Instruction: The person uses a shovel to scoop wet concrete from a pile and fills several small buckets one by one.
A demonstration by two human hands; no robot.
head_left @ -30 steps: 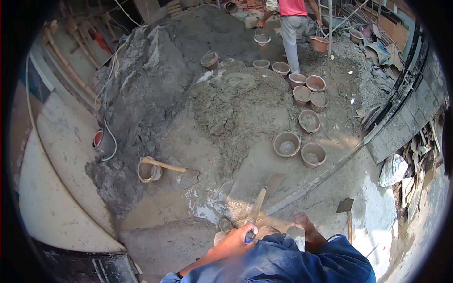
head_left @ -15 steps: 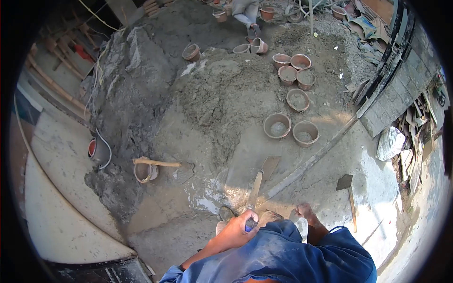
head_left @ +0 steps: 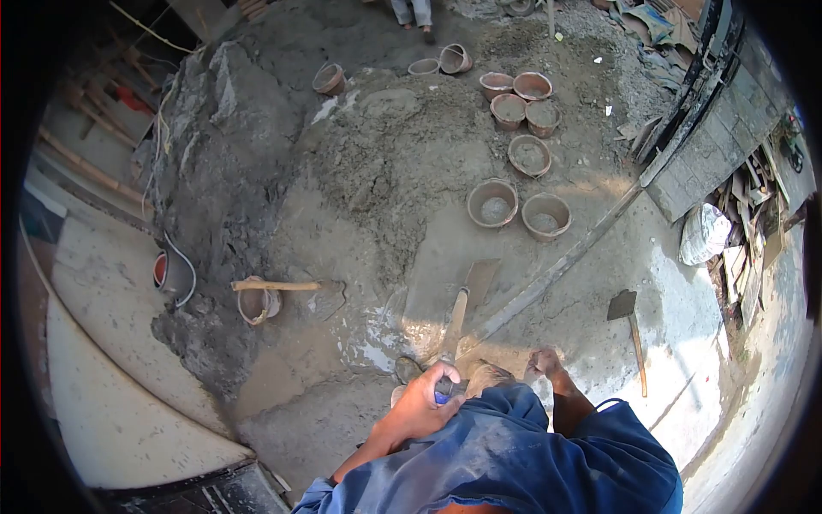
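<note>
My left hand (head_left: 425, 404) is closed round the near end of a wooden handle (head_left: 456, 325), where a dark and blue piece shows. The flat blade (head_left: 481, 276) at the handle's far end rests on the wet ground. To the right, my right hand (head_left: 548, 367) hangs low over the ground, its fingers partly apart, with nothing seen in them. Another flat-bladed tool (head_left: 637, 343) lies farther right. A bucket (head_left: 259, 307) with a wooden handle (head_left: 278, 285) across its rim stands at the left.
Several mortar buckets (head_left: 493, 204) stand beyond the blade, beside a mound of grey mix (head_left: 385, 163). A long straight strip (head_left: 556, 283) crosses the ground diagonally. At the top, another person's legs (head_left: 413, 13) show. Wood scraps and a white sack (head_left: 706, 236) lie at the right.
The view has shifted, so the buckets sit a little higher and farther left. The other person, bent with a hand near a bucket before, now shows only legs, farther left.
</note>
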